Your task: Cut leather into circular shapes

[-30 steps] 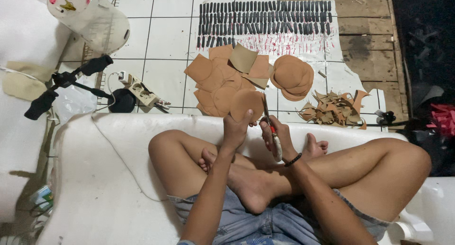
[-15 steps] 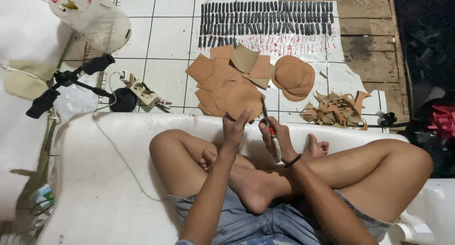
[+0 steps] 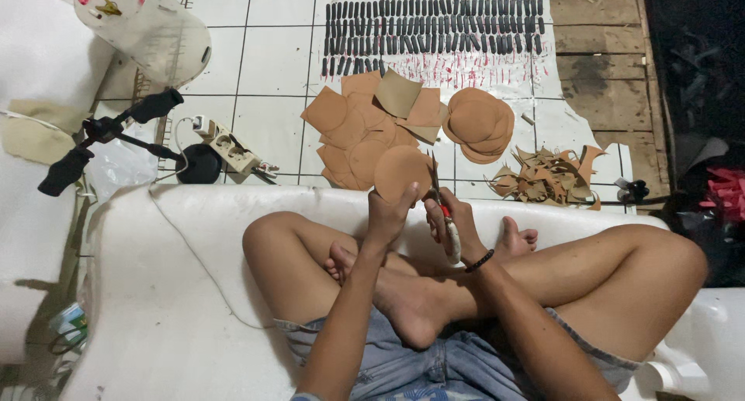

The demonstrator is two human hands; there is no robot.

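The person sits cross-legged on a white cushion [image 3: 194, 292], both forearms extended forward over the legs. The left hand [image 3: 386, 215] is raised above the left knee, its fingers [image 3: 403, 203] pinching the lower edge of a round tan leather disc [image 3: 402, 172], which is held roughly upright at the front edge of the cushion. The right hand [image 3: 454, 226] grips a pair of scissors [image 3: 441, 207] with red-and-white handles; its fingers are curled closed through and around the handles, and the blades point up along the right edge of the disc, touching or just beside it; whether the blades are parted cannot be determined. A dark bead bracelet [image 3: 479, 261] sits on the right wrist. On the tiled floor [image 3: 272, 59] beyond the disc lies a loose pile of tan cut pieces [image 3: 365, 125], with a stack of finished round discs [image 3: 475, 121] just to its right and a heap of angular offcuts [image 3: 547, 176] farther right. Rows of small dark strips [image 3: 434, 28] lie on a white sheet beyond the piles. To the left, a power strip [image 3: 229, 149] and a small black tripod [image 3: 116, 141] lie on the floor.
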